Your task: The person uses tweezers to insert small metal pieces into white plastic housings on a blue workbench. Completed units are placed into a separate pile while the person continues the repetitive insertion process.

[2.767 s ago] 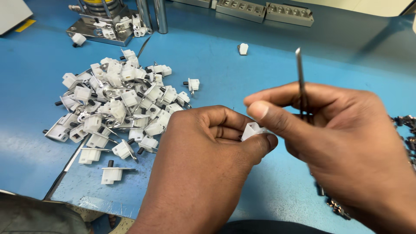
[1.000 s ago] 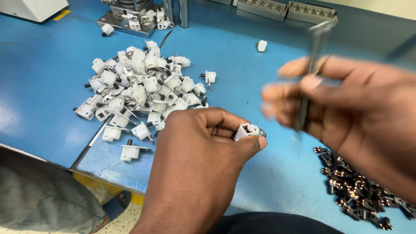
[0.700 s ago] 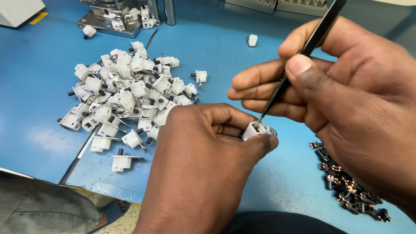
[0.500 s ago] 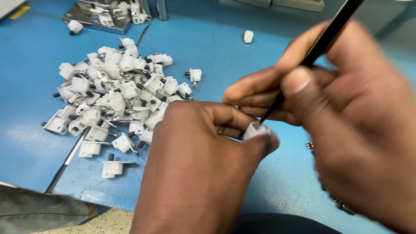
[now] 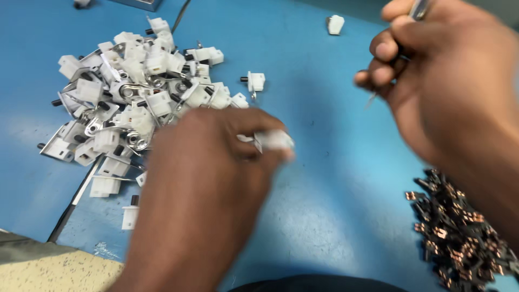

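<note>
- Far left — a heap of white plastic parts (image 5: 135, 103) with metal tabs sits on the blue bench (image 5: 324, 216), a few strays spilling toward the near edge, all within easy reach.
- Centre — the left hand (image 5: 211, 194) hovers over the bench, its fingers (image 5: 254, 143) pinched narrow on one small white part (image 5: 275, 140), held out at the tips so its end is exposed; it's blurred.
- Open blue bench between the hands, room to move.
- Right — the right hand (image 5: 448, 92) is raised, fingers closed around a thin dark tool (image 5: 419, 8).
- Bottom right, a pile of dark metal clips (image 5: 459, 232) close to the bench edge.
</note>
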